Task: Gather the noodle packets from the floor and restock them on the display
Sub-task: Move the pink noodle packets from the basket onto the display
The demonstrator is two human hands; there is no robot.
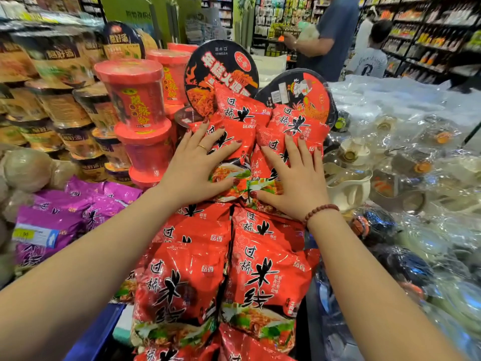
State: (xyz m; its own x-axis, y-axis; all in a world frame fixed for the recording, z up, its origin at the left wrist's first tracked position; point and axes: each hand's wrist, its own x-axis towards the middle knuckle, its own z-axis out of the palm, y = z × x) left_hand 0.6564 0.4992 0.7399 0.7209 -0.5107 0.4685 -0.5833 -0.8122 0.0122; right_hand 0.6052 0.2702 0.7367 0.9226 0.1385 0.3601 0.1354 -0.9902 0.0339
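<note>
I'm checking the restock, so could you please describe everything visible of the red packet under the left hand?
The red packet is glossy plastic with black brush characters and a noodle picture at its near end. It lies high on a sloping pile of like packets, below a black bowl lid. The left hand presses flat on it, fingers spread; a neighbouring packet abuts its right side.
</note>
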